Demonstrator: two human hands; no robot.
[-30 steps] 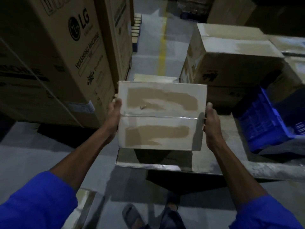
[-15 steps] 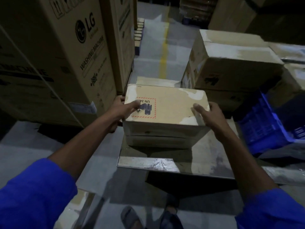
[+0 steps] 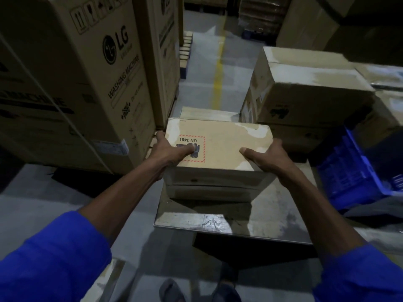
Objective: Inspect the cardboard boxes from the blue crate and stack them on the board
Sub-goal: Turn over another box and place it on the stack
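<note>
Gripping one box (image 3: 220,147), two hands.

The cardboard box (image 3: 220,149), a second ago tilted with its taped face toward the camera, now lies label-up; left hand (image 3: 169,152) and right hand (image 3: 265,156) grip its top edges.

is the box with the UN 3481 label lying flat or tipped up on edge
Flat. The box has its labelled face up and level, held at both ends by the left hand and right hand over the board.
</note>
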